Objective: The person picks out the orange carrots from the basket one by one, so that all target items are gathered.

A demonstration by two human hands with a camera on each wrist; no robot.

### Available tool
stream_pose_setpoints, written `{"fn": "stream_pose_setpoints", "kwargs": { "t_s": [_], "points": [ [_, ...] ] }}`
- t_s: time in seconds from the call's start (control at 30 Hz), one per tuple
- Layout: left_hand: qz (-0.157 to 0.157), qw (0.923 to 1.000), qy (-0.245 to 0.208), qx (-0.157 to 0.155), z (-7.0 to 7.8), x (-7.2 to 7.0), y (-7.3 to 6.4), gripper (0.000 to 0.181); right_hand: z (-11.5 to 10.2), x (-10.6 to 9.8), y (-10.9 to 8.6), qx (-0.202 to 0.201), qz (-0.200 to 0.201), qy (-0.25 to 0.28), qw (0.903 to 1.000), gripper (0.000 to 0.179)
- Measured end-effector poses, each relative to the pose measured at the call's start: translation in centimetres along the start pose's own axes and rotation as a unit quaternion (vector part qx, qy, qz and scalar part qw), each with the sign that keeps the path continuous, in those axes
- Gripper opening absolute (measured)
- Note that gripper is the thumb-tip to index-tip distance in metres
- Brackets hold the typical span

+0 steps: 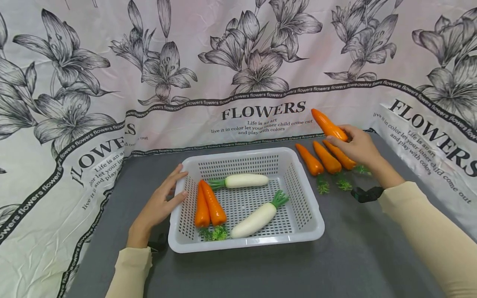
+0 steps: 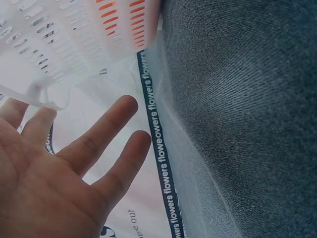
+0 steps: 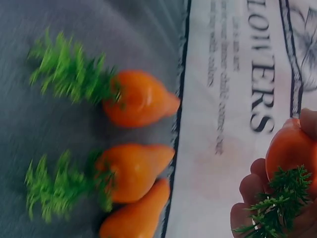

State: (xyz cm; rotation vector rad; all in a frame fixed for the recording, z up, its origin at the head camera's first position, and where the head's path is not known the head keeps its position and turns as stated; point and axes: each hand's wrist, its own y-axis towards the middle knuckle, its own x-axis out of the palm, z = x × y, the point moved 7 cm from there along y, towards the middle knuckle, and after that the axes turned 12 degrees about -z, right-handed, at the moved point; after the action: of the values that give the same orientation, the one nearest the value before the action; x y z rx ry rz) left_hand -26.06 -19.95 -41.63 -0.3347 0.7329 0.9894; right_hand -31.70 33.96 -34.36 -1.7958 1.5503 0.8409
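My right hand (image 1: 358, 147) grips a carrot (image 1: 327, 124) by its thick end, tip pointing up and left. In the right wrist view, green leaves hang from that held carrot (image 3: 291, 154). Below it, three more carrots (image 1: 309, 159) lie side by side on the table, tips away from me. My left hand (image 1: 159, 203) touches the left rim of a white perforated basket (image 1: 312, 203); in the left wrist view its fingers (image 2: 106, 129) are spread and fairly straight. Inside the basket lie two carrots (image 1: 213, 203) at the left, one white radish (image 1: 246, 181) at the back and another radish (image 1: 255, 220) in front.
A grey cloth covers the table (image 1: 253, 273). White flower-printed fabric (image 1: 179, 124) hangs behind it and along both sides. The loose carrots lie just right of the basket's back corner, close to the fabric's bottom edge.
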Motion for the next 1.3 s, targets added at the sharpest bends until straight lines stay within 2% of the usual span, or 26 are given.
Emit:
{"fn": "stream_pose_setpoints", "kwargs": {
  "t_s": [0.27,0.53,0.7,1.03,1.17,1.3],
  "points": [
    [0.003,1.0000,-0.001,-0.002,0.0,-0.2,-0.1,0.060,3.5,-1.2,0.5,0.007,0.025,-0.011,0.9996,0.063],
    [0.000,1.0000,-0.004,-0.006,-0.2,-0.1,-0.1,0.060,7.9,-1.5,1.5,0.036,0.010,-0.030,0.9988,0.073],
    [0.001,1.0000,-0.004,-0.006,-0.2,-0.1,-0.1,0.060,8.9,-2.0,1.6,0.045,0.019,-0.061,0.9969,0.069],
    [0.000,1.0000,-0.001,-0.004,0.0,-0.2,0.1,0.061,11.1,-1.9,1.6,0.071,-0.013,-0.091,0.9932,0.062],
    [0.001,1.0000,0.001,-0.005,0.0,-0.2,0.0,0.061,11.8,-1.5,1.5,0.089,-0.042,-0.103,0.9898,0.069],
    [0.002,1.0000,0.003,-0.004,0.0,-0.1,0.1,0.061,12.4,-1.2,1.4,0.101,-0.055,-0.106,0.9877,0.073]
  ]
}}
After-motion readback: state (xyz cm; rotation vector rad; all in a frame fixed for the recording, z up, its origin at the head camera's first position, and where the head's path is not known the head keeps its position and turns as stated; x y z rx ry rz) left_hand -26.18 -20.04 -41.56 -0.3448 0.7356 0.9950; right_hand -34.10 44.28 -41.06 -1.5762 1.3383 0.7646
